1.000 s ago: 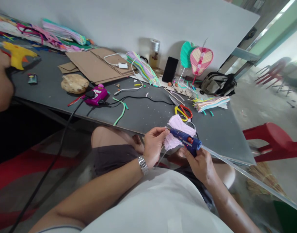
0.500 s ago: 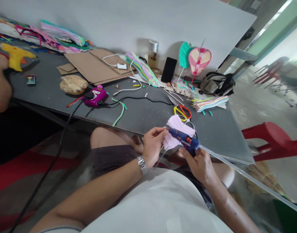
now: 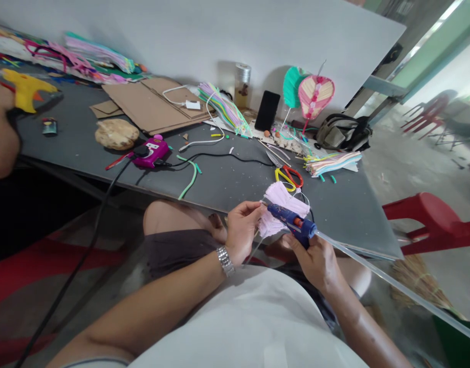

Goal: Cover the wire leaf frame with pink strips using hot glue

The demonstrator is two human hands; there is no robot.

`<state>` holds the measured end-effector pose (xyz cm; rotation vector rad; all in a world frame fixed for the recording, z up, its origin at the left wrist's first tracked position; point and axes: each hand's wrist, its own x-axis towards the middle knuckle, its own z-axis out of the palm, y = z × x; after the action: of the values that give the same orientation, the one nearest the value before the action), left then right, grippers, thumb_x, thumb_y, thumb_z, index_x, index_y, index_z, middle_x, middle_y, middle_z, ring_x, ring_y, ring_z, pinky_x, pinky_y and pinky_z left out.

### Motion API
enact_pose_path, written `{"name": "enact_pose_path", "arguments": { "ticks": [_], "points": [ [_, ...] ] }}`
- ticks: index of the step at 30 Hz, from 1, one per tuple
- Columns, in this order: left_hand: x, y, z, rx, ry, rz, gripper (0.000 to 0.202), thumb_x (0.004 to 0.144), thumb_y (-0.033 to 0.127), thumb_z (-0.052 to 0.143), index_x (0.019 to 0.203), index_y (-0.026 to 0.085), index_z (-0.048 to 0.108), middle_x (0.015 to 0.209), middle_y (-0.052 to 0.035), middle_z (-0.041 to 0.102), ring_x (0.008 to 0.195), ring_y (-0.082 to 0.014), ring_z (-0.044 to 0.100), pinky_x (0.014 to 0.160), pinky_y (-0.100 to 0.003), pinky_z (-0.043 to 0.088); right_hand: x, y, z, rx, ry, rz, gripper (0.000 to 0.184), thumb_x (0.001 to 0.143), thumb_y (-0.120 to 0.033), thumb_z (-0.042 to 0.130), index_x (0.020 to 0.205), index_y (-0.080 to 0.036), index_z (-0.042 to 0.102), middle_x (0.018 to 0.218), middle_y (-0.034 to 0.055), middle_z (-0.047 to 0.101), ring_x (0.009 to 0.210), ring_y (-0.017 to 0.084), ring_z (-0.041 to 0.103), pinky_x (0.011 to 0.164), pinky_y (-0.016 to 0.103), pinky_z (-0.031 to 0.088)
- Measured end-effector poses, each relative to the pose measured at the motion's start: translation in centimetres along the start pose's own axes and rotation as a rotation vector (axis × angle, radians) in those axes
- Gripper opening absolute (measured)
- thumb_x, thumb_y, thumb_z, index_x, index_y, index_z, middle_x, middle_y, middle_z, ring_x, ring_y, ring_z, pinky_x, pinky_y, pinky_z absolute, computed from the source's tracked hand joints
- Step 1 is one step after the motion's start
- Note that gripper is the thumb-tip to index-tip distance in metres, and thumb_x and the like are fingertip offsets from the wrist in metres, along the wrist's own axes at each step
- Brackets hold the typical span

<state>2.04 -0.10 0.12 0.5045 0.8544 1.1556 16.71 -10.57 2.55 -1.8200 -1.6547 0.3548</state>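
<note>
Head view: a right hand (image 3: 319,259) grips a blue glue gun (image 3: 284,213), partly hiding the pink ruffled piece (image 3: 277,192) pinched by the left hand (image 3: 241,227); scissors (image 3: 289,170) lie just beyond on the surface (image 3: 235,176).

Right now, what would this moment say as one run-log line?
left hand: pinching lilac piece | right hand: holding blue glue gun | nozzle: close to left hand | scissors: on table
</note>
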Motion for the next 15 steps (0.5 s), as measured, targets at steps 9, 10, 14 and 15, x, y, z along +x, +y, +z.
{"name": "enact_pose_path", "arguments": {
  "ticks": [9, 10, 14, 15],
  "points": [
    [-0.07, 0.06, 0.1, -0.021, -0.003, -0.019, 0.035, 0.048, 0.031, 0.095, 0.069, 0.014, 0.072, 0.066, -0.0004, 0.069, 0.054, -0.0084, 0.058, 0.05, -0.02, 0.043, 0.15, -0.16, -0.04, 0.003, 0.013, 0.011, 0.038, 0.098, -0.052, 0.057, 0.101, -0.016, 0.067, 0.055, 0.0004, 0.065, 0.046, 0.017, 0.061, 0.052, 0.027, 0.048],
    [-0.08, 0.07, 0.12, -0.02, -0.004, -0.019, 0.035, 0.049, 0.032, 0.094, 0.069, 0.014, 0.072, 0.065, -0.0003, 0.069, 0.054, -0.0084, 0.058, 0.05, -0.02, 0.043, 0.15, -0.15, -0.03, 0.003, 0.012, 0.014, 0.037, 0.098, -0.052, 0.057, 0.101, -0.017, 0.067, 0.054, 0.0004, 0.065, 0.046, 0.017, 0.06, 0.051, 0.027, 0.048],
    [-0.09, 0.07, 0.14, -0.02, -0.007, -0.012, 0.035, 0.049, 0.032, 0.094, 0.069, 0.015, 0.071, 0.066, -0.0003, 0.069, 0.054, -0.0085, 0.059, 0.05, -0.02, 0.043, 0.13, -0.16, -0.06, 0.0, 0.0, 0.026, 0.035, 0.098, -0.05, 0.057, 0.102, -0.017, 0.067, 0.052, 0.0001, 0.063, 0.043, 0.017, 0.057, 0.049, 0.027, 0.047],
    [-0.09, 0.06, 0.14, -0.021, -0.008, -0.011, 0.035, 0.049, 0.032, 0.095, 0.069, 0.015, 0.071, 0.066, -0.0004, 0.069, 0.054, -0.0086, 0.059, 0.05, -0.02, 0.043, 0.13, -0.18, -0.07, 0.002, -0.001, 0.026, 0.035, 0.098, -0.05, 0.057, 0.102, -0.017, 0.067, 0.052, 0.0001, 0.063, 0.043, 0.017, 0.058, 0.05, 0.027, 0.047]
  ]
}}
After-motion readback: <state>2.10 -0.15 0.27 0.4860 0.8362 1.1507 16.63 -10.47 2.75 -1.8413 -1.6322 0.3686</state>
